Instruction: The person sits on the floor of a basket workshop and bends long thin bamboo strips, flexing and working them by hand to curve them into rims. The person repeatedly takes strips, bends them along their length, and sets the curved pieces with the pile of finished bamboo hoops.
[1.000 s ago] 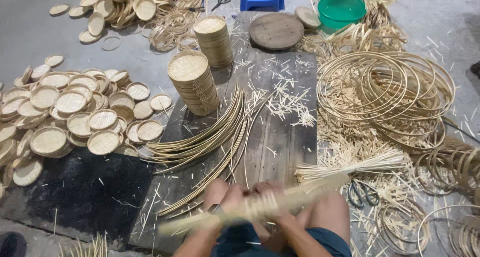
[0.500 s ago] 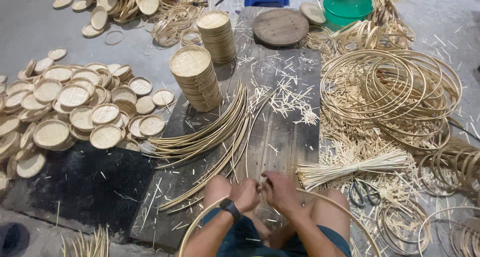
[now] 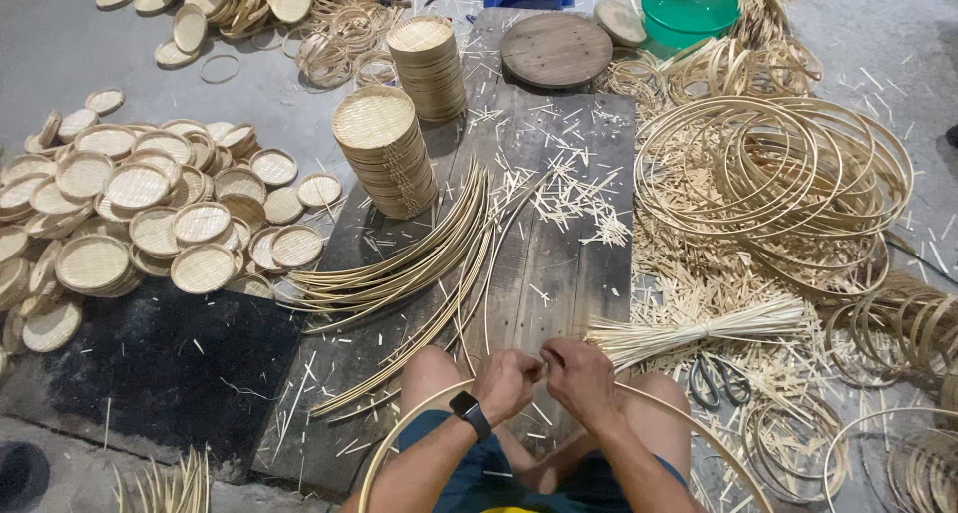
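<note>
My left hand [image 3: 507,381], with a dark watch on the wrist, and my right hand [image 3: 581,375] meet above my knees, fingers closed on the two ends of a thin bamboo strip [image 3: 401,435] bent into a large hoop around my lap. Right of my right hand lies a tied bundle of thin bamboo slivers [image 3: 711,325]. Ahead of my hands, a sheaf of long curved bamboo strips [image 3: 411,265] rests on the dark wooden board [image 3: 559,263].
Two stacks of round woven trays [image 3: 384,149] stand on the board, with a heap of more trays [image 3: 140,209] to the left. Large bamboo hoops [image 3: 788,174] pile up on the right. Scissors [image 3: 717,381], a green basin [image 3: 689,9], a round wooden disc [image 3: 556,49].
A second ago a long strip was held straight across my lap; it is now bent into a hoop with both hands brought together at its ends.
</note>
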Tool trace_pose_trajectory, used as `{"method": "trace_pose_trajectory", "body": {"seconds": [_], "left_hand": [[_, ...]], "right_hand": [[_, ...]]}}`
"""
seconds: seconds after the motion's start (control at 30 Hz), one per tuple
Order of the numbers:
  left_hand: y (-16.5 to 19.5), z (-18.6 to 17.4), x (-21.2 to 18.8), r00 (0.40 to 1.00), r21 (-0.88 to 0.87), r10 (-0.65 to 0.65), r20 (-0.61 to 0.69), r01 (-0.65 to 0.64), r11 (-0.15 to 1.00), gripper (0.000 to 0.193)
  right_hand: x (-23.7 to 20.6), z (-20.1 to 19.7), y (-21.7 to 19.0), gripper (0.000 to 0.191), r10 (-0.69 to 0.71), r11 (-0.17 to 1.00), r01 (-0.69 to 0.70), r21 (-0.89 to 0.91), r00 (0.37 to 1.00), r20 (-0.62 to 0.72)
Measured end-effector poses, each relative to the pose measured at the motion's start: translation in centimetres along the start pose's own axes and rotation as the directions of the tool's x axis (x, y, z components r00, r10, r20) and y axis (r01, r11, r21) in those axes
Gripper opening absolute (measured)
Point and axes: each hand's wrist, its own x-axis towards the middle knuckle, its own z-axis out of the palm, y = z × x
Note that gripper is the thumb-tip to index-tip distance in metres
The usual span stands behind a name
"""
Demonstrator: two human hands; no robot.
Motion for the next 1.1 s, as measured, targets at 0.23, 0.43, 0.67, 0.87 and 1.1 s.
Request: {"method": "trace_pose_trajectory", "body": {"seconds": [0.23, 0.43, 0.67, 0.87, 1.1], "left_hand": [[1.7, 0.0, -1.3, 0.995, 0.035, 0.068, -0.077, -0.065, 0.997, 0.017], [-1.5, 1.3, 0.3, 0.943, -0.014, -0.332, 0.027, 0.332, 0.943, 0.025], [-4.0, 5.2, 1.5, 0.931, -0.808, -0.149, 0.334, 0.364, 0.463, 0.019], [-3.5, 8.6, 1.6, 0.951, -0.951, 0.032, 0.309, 0.308, 0.016, 0.016], [-0.3, 6.9, 0.8, 0.930, -0.932, -0.093, 0.357, 0.346, -0.111, 0.021]], "right_hand": [[1.8, -0.2, -0.1, 0.017, 0.241, 0.969, -0.212, -0.130, 0.929, 0.281], [-3.4, 1.2, 1.9, 0.025, -0.132, 0.973, 0.160, 0.168, 0.977, -0.168], [-4.3, 0.3, 6.4, 0.020, 0.170, 0.527, -0.282, 0.802, 0.959, 0.225], [-4.6, -0.7, 5.0, 0.015, 0.258, 0.598, -0.223, 0.770, 0.963, 0.079], [-5.2, -0.4, 2.1, 0.005, 0.274, 0.765, -0.068, 0.640, 0.934, -0.229]]}}
